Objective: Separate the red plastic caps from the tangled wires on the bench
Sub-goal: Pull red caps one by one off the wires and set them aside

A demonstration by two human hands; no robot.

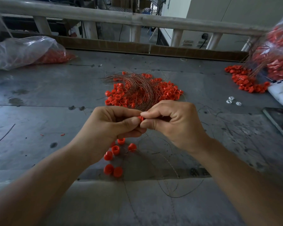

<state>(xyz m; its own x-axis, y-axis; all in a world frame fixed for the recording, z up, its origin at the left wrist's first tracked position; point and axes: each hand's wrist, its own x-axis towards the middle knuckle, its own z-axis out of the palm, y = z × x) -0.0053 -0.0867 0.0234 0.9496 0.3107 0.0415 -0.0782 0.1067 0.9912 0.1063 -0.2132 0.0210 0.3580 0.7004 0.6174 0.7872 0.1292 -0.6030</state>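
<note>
**Scratched grey bench: one cap held between both hands**

Scratched grey metal bench [39, 98] fills the view, with a pale railing behind it. At its middle, a small red plastic cap [141, 118] is pinched between the thumb and forefinger tips of the left hand [114, 123] and the right hand [171, 123]. Both are raised above the surface with the other fingers curled in. Whether a wire is also caught in the right hand's pinch cannot be told.

Just below the hands, a few loose red caps [116, 150] lie scattered on the bench, with fine stray wire strands [170, 160] looped beside them. Just beyond the hands, a heap of red caps [167, 93] is overlain by a tangled bundle of thin coppery wires [136, 84]. Farther out, a clear plastic bag of red caps [23, 51] is seen at far left and a second such bag [278, 51] at far right. A few small white parts [230, 100] lie near the right edge.

The step in hand is judged to be the freeing of a single cap from its wire, and most of the heap is not yet sorted. A steady pull apart is called for next. The cap could then be dropped among the loose ones and the wire laid aside.
</note>
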